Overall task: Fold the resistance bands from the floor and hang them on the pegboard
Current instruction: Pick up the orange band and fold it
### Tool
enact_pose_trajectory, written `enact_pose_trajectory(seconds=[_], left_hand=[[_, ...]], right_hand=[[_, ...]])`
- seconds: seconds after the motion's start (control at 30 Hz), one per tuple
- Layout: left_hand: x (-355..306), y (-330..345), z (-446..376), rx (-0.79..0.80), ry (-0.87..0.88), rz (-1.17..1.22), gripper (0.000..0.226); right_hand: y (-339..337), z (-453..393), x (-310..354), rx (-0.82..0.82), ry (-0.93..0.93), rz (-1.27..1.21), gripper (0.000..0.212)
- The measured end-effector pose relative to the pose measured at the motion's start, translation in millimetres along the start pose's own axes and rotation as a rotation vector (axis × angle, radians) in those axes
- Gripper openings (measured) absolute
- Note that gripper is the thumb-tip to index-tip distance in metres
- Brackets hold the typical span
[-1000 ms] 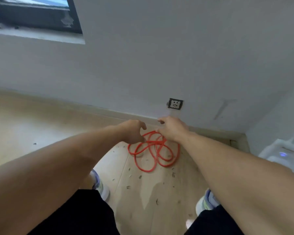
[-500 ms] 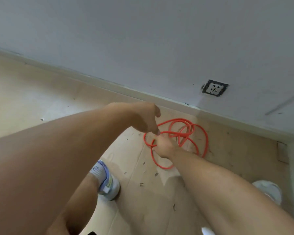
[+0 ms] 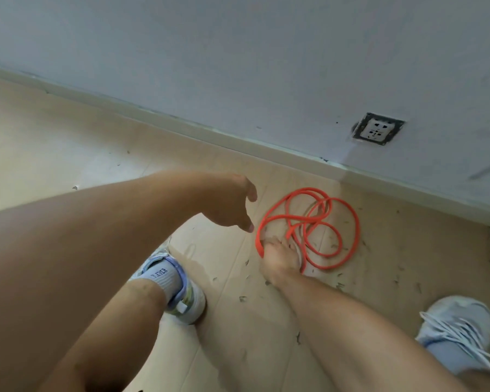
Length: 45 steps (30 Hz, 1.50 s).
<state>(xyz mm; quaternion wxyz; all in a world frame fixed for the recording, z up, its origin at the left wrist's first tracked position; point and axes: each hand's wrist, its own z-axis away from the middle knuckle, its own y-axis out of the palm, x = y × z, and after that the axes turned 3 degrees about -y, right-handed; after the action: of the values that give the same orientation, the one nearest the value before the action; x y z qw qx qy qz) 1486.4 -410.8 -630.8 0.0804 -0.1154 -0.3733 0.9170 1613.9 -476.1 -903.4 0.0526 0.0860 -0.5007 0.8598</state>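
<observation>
Head view: red band [image 3: 309, 224] lies unfolded on floor [image 3: 68, 142]; right hand [image 3: 280, 256] touches its 8 o'clock edge, grip unclear; left hand [image 3: 232, 205] hangs loose, empty.

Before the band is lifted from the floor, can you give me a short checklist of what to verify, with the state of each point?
1. Right hand reaches the tangled orange rubber resistance band: ok, it rests on the near loops.
2. Right fingers closed round a strand: cannot tell, blurred.
3. Left hand free to help: ok, it hovers beside the band and holds nothing.
4. Band untangled for folding: not ok, the loops cross each other.
5. Beige wooden floor clean round the band: not ok, small dark debris lies there.
6. Pegboard in view: not ok, only the grey wall with a socket.
</observation>
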Motion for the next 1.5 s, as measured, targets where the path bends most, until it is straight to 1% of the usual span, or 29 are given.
enact_pose_trajectory(seconds=[0.07, 0.13, 0.17, 0.2, 0.27, 0.33, 0.4, 0.43, 0.47, 0.5, 0.57, 0.6, 0.7, 0.77, 0.83, 0.87, 0.93, 1.0, 1.03, 1.07, 1.1, 1.13, 1.17, 1.23, 1.3, 1.33, 1.37, 1.43, 1.5], left_hand=[[0, -4, 3, -0.007, -0.005, -0.003, 0.071], [0, -8, 7, -0.02, -0.004, -0.01, 0.071], [0, -10, 11, -0.042, -0.003, -0.02, 0.07], [-1, -12, 15, -0.071, -0.003, -0.03, 0.068], [-1, -16, 19, -0.133, -0.01, -0.011, 0.062], [-3, -18, 24, -0.183, -0.033, 0.06, 0.065], [-5, -21, 29, -0.232, -0.011, 0.232, 0.07], [-7, -22, 33, -0.262, 0.024, 0.35, 0.069], [-10, -23, 39, -0.303, 0.077, 0.466, 0.062], [-12, -25, 43, -0.361, 0.141, 0.563, 0.049], [-17, -28, 53, -0.484, 0.255, 0.698, 0.022], [-20, -30, 58, -0.52, 0.289, 0.758, 0.016], [-24, -34, 70, -0.497, 0.323, 0.949, 0.01], [-23, -33, 73, -0.498, 0.325, 0.984, 0.013], [-22, -31, 73, -0.519, 0.305, 0.969, 0.015], [-21, -30, 72, -0.527, 0.29, 0.957, 0.015], [-16, -28, 66, -0.535, 0.26, 0.921, 0.013], [-13, -27, 61, -0.545, 0.244, 0.831, 0.013], [-11, -26, 59, -0.555, 0.247, 0.772, 0.013], [-11, -26, 57, -0.57, 0.254, 0.708, 0.012], [-12, -25, 56, -0.587, 0.258, 0.642, 0.012], [-13, -26, 54, -0.602, 0.263, 0.578, 0.012], [-14, -26, 53, -0.612, 0.273, 0.518, 0.012], [-19, -28, 54, -0.62, 0.317, 0.413, 0.012], [-24, -29, 56, -0.616, 0.374, 0.349, 0.012], [-26, -30, 57, -0.615, 0.401, 0.332, 0.011], [-27, -31, 58, -0.614, 0.428, 0.319, 0.009], [-29, -32, 59, -0.619, 0.482, 0.304, 0.007], [-29, -34, 62, -0.629, 0.508, 0.31, 0.01]], right_hand=[[-17, 6, 1, -0.098, -0.026, -0.152, 0.037], [-48, 9, 3, -0.169, -0.081, -0.323, 0.014], [-70, 11, 3, -0.197, -0.107, -0.377, 0.007], [-94, 12, 3, -0.225, -0.127, -0.402, 0.004], [-144, 18, 5, -0.282, -0.135, -0.478, 0.002], [-195, 31, 9, -0.333, -0.155, -0.699, 0.007], [-241, 51, 16, -0.368, -0.172, -0.87, 0.009], [-261, 63, 18, -0.37, -0.194, -0.924, 0.006], [-279, 77, 22, -0.355, -0.223, -0.967, 0.002], [-295, 91, 26, -0.337, -0.255, -0.997, 0.004], [-318, 118, 30, -0.326, -0.317, -0.997, 0.013], [-326, 128, 30, -0.341, -0.342, -0.962, 0.012], [-335, 148, 21, -0.392, -0.37, -0.874, 0.008], [-331, 151, 8, -0.397, -0.343, -0.88, 0.007], [-319, 147, -10, -0.361, -0.268, -0.833, 0.009], [-312, 143, -19, -0.313, -0.216, -0.751, 0.01], [-296, 135, -39, -0.199, -0.118, -0.524, 0.013], [-284, 126, -59, -0.117, -0.04, -0.269, 0.014], [-279, 123, -65, -0.08, -0.011, -0.129, 0.02], [-275, 120, -70, -0.044, 0.011, -0.004, 0.033], [-272, 118, -72, -0.025, 0.019, 0.085, 0.052], [-268, 116, -71, -0.024, 0.012, 0.114, 0.07], [-265, 115, -68, -0.041, -0.028, 0.086, 0.083], [-260, 114, -57, -0.075, -0.142, -0.09, 0.103], [-256, 115, -42, -0.1, -0.243, -0.264, 0.114], [-256, 116, -36, -0.11, -0.285, -0.335, 0.113], [-255, 116, -32, -0.123, -0.324, -0.397, 0.106], [-255, 114, -27, -0.149, -0.373, -0.486, 0.087], [-255, 113, -25, -0.141, -0.386, -0.528, 0.067]])
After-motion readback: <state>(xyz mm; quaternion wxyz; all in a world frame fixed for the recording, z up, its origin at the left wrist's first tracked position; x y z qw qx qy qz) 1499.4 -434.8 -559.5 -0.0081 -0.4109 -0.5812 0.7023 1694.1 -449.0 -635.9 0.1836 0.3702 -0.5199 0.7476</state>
